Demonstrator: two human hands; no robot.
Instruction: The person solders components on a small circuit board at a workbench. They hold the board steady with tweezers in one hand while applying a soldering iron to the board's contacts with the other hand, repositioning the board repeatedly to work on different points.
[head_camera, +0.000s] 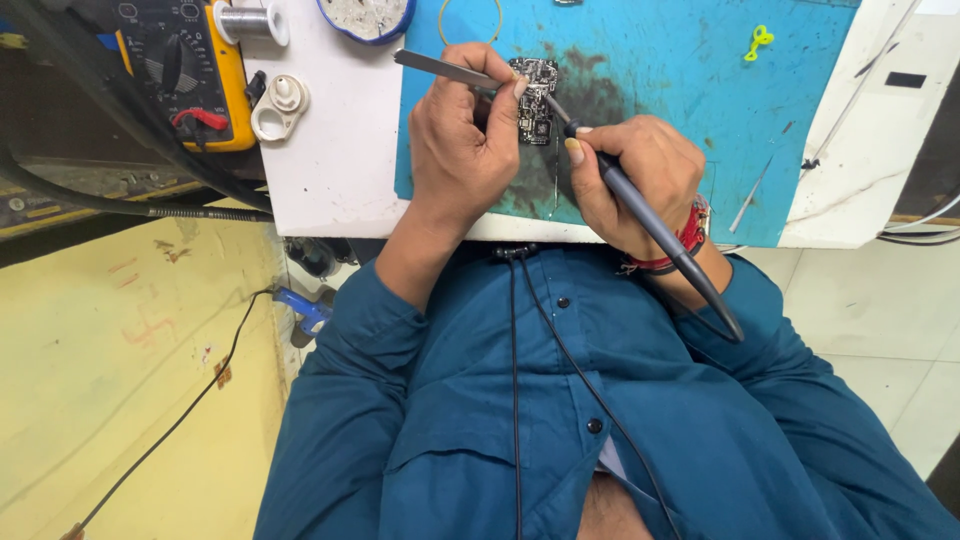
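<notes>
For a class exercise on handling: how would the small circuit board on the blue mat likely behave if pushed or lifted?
The circuit board looks thin and flat, so probably light and stiff. It would likely slide on the blue mat, not roll. Its exposed components suggest fragility.

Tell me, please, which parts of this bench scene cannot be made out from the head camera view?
- Circuit board: parts too small to tell; its left edge is hidden by the left hand.
- Soldering iron tip: the contact spot on the board is too small to see.
- Tweezers: tips hidden behind the left fingers.
- Multimeter and round dish: cut off by the top edge.
- Right hand: palm side hidden.
</notes>
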